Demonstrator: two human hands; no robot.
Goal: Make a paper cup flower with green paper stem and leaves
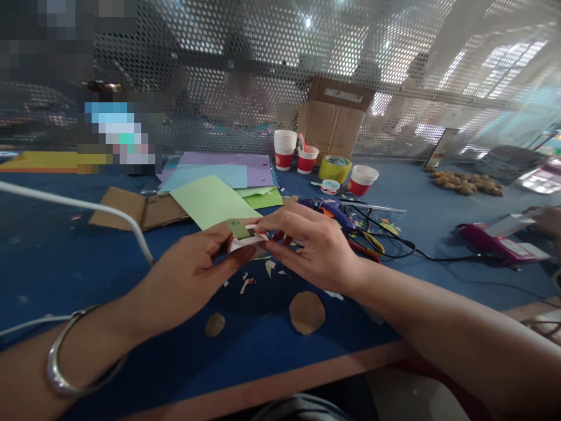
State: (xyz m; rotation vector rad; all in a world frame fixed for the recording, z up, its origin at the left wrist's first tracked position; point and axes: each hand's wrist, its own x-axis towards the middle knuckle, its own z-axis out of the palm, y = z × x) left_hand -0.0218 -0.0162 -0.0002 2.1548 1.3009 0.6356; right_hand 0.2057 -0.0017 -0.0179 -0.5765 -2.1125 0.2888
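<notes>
A: Who is at the blue table [166, 374], and with what in hand?

B: A person wearing a silver bracelet [54, 363] grips a small white paper piece [240, 244] with a green tab [237, 228] on it. The left hand [193, 263] has thumb and fingers clamped on it, beyond and left of the large cardboard disc [307, 313].

A: And the right hand [313, 242]?

B: Directly beyond the large cardboard disc, its fingers bent close together, tips at the paper piece's right end. Whether they pinch it, I cannot tell.

A: What lies around?

B: A small cardboard disc [215, 324] sits left of the large cardboard disc. Paper scraps [248, 285] litter the surface beyond it and leftward, and a light green sheet [214, 202] lies farther off the same way.

A: And farther back?

B: A blue glue gun [345, 218], partly hidden, rests beyond and right of the large cardboard disc; well beyond it stand stacked paper cups [284, 152] and a yellow tape roll [335, 169].
</notes>
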